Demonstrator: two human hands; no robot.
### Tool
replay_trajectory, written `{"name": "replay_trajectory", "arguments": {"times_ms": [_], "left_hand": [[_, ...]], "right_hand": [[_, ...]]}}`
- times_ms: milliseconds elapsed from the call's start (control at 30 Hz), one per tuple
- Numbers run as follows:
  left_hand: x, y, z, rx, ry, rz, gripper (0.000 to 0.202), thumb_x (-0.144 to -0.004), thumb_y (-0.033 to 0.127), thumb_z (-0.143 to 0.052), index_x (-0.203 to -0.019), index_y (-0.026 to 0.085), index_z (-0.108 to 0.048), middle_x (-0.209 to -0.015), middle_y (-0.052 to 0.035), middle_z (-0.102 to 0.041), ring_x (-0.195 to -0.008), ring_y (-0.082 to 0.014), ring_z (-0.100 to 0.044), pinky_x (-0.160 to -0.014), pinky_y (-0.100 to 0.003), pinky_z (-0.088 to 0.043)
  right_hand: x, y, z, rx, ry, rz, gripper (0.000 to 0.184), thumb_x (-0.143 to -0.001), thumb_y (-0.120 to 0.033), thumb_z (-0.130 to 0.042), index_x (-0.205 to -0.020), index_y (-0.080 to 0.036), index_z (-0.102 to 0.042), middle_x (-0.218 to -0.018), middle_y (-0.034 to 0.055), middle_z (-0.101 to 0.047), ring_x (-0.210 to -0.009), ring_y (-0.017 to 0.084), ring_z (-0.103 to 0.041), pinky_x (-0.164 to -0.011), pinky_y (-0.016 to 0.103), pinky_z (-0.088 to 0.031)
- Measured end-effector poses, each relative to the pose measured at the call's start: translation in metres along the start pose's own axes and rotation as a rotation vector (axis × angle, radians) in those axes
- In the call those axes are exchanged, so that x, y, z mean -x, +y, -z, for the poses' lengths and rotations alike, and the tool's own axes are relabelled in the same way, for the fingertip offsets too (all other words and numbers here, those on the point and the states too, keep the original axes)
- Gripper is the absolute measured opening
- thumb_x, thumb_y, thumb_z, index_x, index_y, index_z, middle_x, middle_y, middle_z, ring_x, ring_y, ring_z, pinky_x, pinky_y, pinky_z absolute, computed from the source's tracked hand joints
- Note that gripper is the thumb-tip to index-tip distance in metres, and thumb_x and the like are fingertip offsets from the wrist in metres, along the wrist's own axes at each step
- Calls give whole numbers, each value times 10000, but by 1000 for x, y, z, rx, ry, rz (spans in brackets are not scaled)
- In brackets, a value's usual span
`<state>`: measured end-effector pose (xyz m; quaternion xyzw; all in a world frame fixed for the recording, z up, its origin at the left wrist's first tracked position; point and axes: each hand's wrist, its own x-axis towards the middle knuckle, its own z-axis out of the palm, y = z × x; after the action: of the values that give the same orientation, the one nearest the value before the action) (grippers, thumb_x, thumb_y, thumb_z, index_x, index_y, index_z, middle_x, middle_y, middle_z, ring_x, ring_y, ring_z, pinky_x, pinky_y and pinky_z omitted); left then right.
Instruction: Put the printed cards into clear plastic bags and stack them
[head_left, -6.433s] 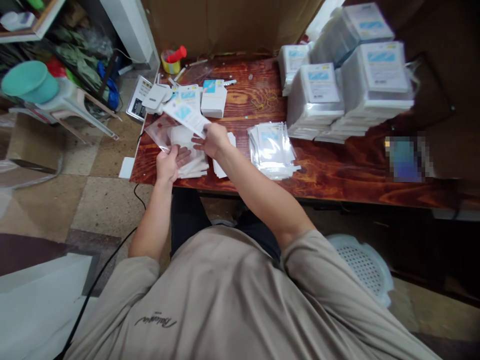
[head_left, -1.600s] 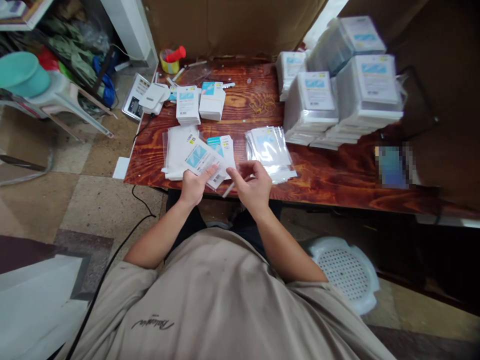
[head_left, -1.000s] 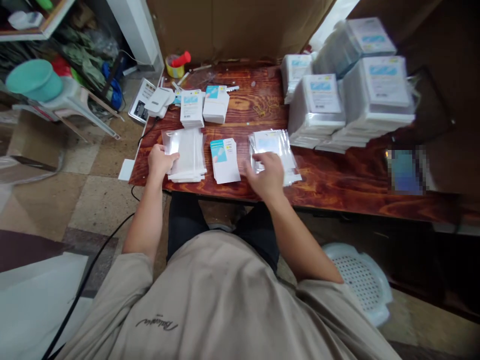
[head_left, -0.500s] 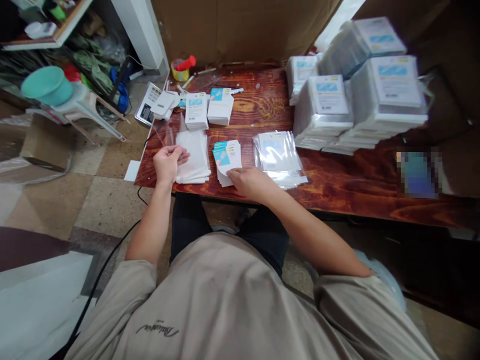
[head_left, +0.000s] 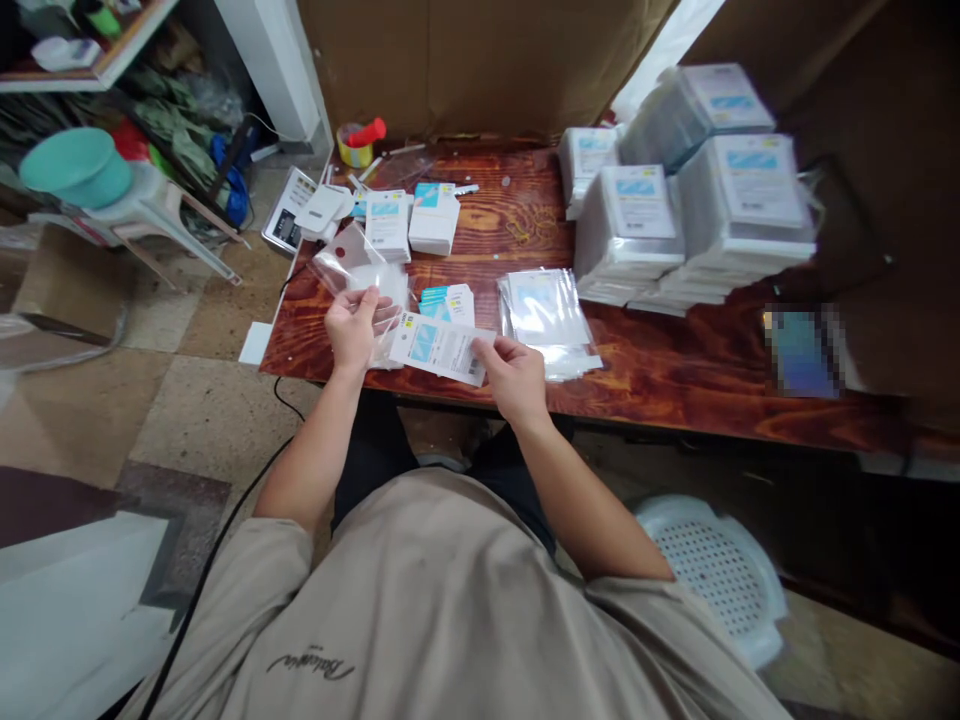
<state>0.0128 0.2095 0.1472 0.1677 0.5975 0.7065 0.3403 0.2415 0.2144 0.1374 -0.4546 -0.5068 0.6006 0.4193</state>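
My left hand (head_left: 351, 328) is closed on a clear plastic bag (head_left: 343, 252), which stands up from its fingers over a pile of such bags on the table's left side. In my right hand (head_left: 516, 374) is a white printed card (head_left: 431, 345) with a blue picture, pinched at its right end. The card's other end reaches close to the left fingers; I cannot tell whether it is inside the bag. Just behind the card lies a fanned stack of cards (head_left: 457, 298). To its right is a pile of bagged cards (head_left: 541, 308).
Tall stacks of packed cards (head_left: 634, 230) fill the table's back right. More card stacks (head_left: 387, 222), a scale (head_left: 289, 215) and a tape roll (head_left: 352, 150) sit at the back left. A pixelated patch covers something at right. A plastic stool (head_left: 712, 570) stands below the table.
My right hand has lifted a card off the small stack and brought it left, turned sideways. My left hand has raised a bag and moved slightly right.
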Motion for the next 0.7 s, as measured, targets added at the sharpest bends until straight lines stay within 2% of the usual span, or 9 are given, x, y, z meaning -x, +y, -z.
{"name": "replay_trajectory", "arguments": {"times_ms": [133,233,333,467,600,700], "left_hand": [[8,-2,5,16,-37,36,296,-866,399,-774,-953,217,-557,-850,-57,-751,-798,-192,-761,-623,-252,-582],[10,-5,10,24,-56,45,251,-869,375,-761,-959,203,-600,-832,-58,-752,-733,-167,-743,-563,-224,-543],[10,-7,12,78,-97,40,237,-831,340,-781,-941,188,-636,-794,-46,-741,-644,-141,-704,-532,-217,-520],[11,-4,13,153,-138,-14,203,-802,320,-786,-877,160,-687,-745,-35,-713,-626,-108,-673,-547,-194,-510],[20,-2,12,96,-190,53,259,-807,381,-793,-902,170,-679,-776,-42,-726,-664,-150,-708,-614,-252,-574],[29,-4,11,50,-233,85,345,-786,440,-818,-937,166,-674,-818,-68,-746,-779,-217,-755,-708,-326,-622]], "right_hand": [[-14,8,-14,-71,45,-13,497,-750,-603,-777,-905,-130,-765,-749,48,-718,-578,159,-619,-490,277,-544],[-19,11,-21,-115,51,-17,551,-737,-642,-775,-967,-141,-769,-776,44,-724,-580,164,-622,-461,288,-549],[-21,16,-24,-119,73,20,522,-755,-628,-776,-956,-147,-775,-815,43,-736,-630,159,-636,-525,288,-570],[-25,23,-26,-157,59,31,472,-766,-596,-785,-940,-157,-775,-858,40,-745,-708,161,-662,-639,295,-591],[-27,26,-35,-217,127,-13,489,-765,-620,-769,-959,-172,-747,-890,40,-741,-749,174,-676,-657,305,-603],[-24,23,-44,-189,141,-14,491,-787,-656,-733,-873,-173,-709,-836,32,-719,-725,165,-668,-615,281,-593]]}}
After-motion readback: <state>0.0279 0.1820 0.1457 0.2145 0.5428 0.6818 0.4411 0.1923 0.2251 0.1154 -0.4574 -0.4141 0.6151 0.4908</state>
